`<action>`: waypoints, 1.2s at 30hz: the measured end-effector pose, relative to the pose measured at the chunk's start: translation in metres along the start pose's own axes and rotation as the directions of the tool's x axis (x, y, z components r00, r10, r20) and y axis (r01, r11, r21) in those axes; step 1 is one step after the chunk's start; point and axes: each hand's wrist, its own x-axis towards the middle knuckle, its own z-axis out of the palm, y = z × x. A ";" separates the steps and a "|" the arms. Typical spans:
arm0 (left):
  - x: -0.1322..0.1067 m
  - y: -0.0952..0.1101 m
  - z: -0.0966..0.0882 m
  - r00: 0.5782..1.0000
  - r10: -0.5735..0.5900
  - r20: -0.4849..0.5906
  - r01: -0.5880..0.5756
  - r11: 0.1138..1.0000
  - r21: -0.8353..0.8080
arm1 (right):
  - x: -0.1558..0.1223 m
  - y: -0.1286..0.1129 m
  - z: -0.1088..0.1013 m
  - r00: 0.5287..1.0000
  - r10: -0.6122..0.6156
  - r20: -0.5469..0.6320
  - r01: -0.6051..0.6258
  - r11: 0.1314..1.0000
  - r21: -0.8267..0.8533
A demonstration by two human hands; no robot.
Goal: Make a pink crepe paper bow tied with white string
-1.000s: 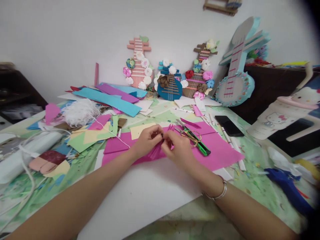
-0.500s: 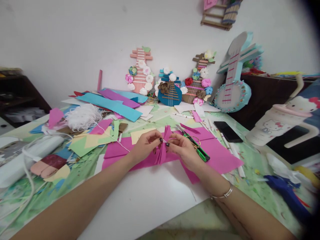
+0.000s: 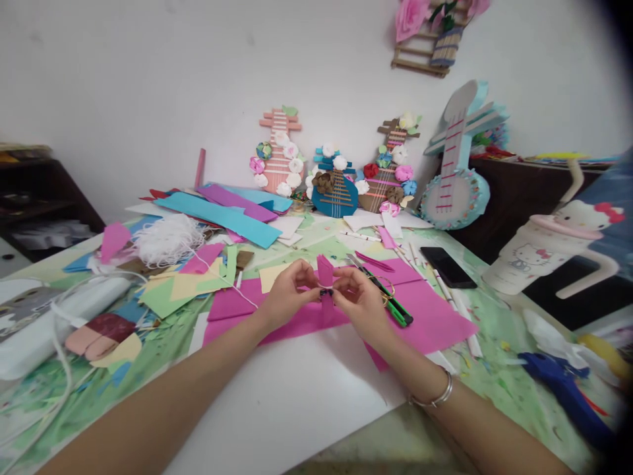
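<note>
My left hand (image 3: pixel 287 290) and my right hand (image 3: pixel 360 298) meet over a pink paper sheet (image 3: pixel 435 315) on the table. Between their pinched fingertips stands a folded, pleated pink paper piece (image 3: pixel 325 280), held upright at its middle, where a thin white string appears to cross it. A silver bangle (image 3: pixel 435 396) circles my right wrist. Just right of my right hand lie scissors with gold handles (image 3: pixel 383 287) and a green utility knife (image 3: pixel 393 307). A white board (image 3: pixel 277 402) lies under my forearms.
Coloured paper scraps (image 3: pixel 182 284), blue and purple strips (image 3: pixel 217 211) and a tuft of white string (image 3: pixel 165 239) lie at the left. Paper guitar models (image 3: pixel 336 181) lean on the wall. A black phone (image 3: pixel 448 266), a cartoon-cat cup (image 3: pixel 544 247) and a blue glue gun (image 3: pixel 568 379) sit at the right.
The pleated pink piece has been gathered and raised upright between my fingertips. My right hand drew slightly apart from the left. The camera view tilted up a little.
</note>
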 end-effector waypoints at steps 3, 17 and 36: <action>0.001 0.001 -0.001 0.997 -0.067 0.028 0.070 0.991 -0.116 | -0.001 -0.004 -0.001 0.999 0.020 0.047 -0.026 0.990 0.138; -0.002 0.000 0.000 0.994 0.106 -0.039 -0.089 0.951 0.296 | 0.003 0.008 -0.007 0.995 -0.099 0.019 0.100 0.987 -0.123; 0.000 -0.010 0.000 0.990 -0.041 0.138 -0.025 0.896 0.443 | 0.012 0.033 -0.011 0.981 0.112 0.160 -0.070 0.967 -0.247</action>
